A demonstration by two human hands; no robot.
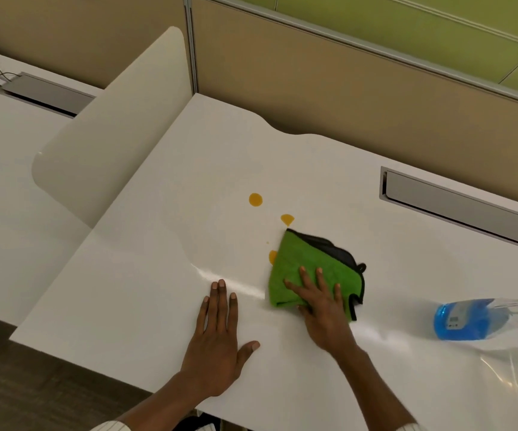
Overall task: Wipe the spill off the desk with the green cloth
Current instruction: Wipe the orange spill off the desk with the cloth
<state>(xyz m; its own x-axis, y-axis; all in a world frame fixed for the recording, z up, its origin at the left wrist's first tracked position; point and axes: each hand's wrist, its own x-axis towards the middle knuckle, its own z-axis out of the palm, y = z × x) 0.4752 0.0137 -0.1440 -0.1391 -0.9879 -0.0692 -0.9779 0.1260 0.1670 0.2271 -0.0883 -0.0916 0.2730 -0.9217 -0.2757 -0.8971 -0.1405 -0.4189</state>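
A folded green cloth with a dark edge lies on the white desk. My right hand presses flat on the cloth's near part, fingers spread over it. The orange spill shows as three drops: a round one farthest away, a second drop just beyond the cloth's far corner, and a third drop partly under the cloth's left edge. My left hand rests palm down on the bare desk to the left of the cloth, holding nothing.
A spray bottle with blue liquid lies on its side at the right. A grey cable hatch is set into the desk at the back right. A white divider panel stands at the left, with partition walls behind.
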